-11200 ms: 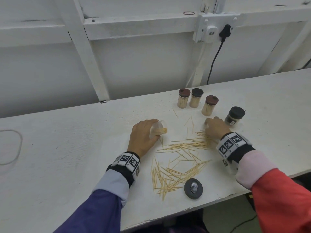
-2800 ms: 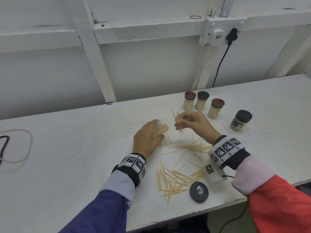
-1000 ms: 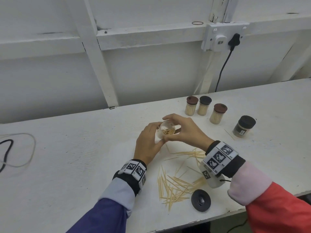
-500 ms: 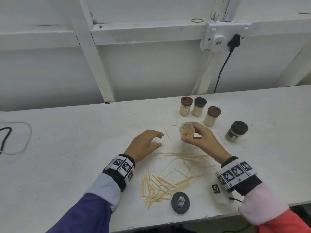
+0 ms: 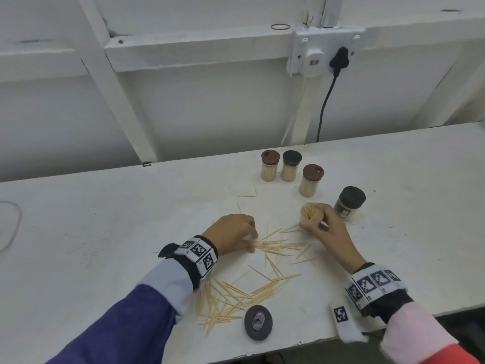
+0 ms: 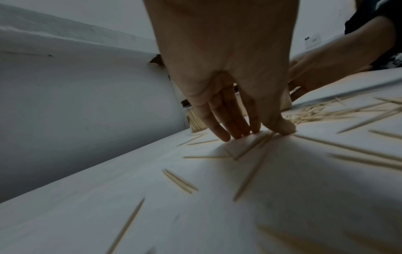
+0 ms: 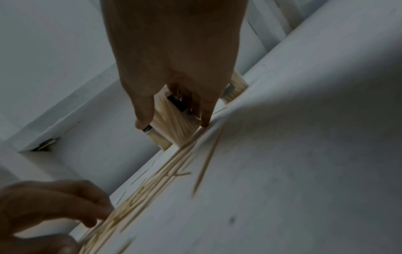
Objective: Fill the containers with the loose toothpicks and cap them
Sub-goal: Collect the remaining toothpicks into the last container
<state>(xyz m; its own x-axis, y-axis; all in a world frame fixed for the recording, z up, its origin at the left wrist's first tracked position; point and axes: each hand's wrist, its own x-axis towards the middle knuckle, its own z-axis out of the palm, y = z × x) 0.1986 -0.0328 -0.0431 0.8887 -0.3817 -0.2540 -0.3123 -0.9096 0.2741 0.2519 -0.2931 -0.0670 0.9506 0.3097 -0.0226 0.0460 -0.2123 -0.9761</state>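
Fingers first: the right hand (image 5: 326, 232) has thumb and fingers (image 7: 143, 110) wrapped round an open container (image 5: 311, 214), clear-walled and packed with toothpicks, their tips showing at its uncapped mouth. It sits low by the white table (image 5: 78, 232), just beside the black-capped jar (image 5: 350, 202); from the wrist view the little finger reaches down to the tabletop, though whether the container's base is touching I can't tell.

Over to the left hand (image 5: 231, 236): fingers (image 6: 226, 120) held close together and nearly straight, tips down on the table, thumb pressing at the end of a line of loose toothpicks (image 5: 278, 246). Nothing is gripped there; it's flat contact on the sticks.

Outward now. More toothpicks lie scattered between the two hands, and a thicker heap (image 5: 231, 298) sits nearer the table's front edge, by the left sleeve. Just right of that heap lies a dark cap (image 5: 258, 321), on the table and well apart from the open container.

At the back, three filled and capped containers (image 5: 291, 169) stand upright close together, two with brown lids, one with black. A couple of stray sticks (image 5: 246, 194) lie in front of them.

On the wall, a black plug (image 5: 339, 59) sits in a socket, its cord dropping behind the table.
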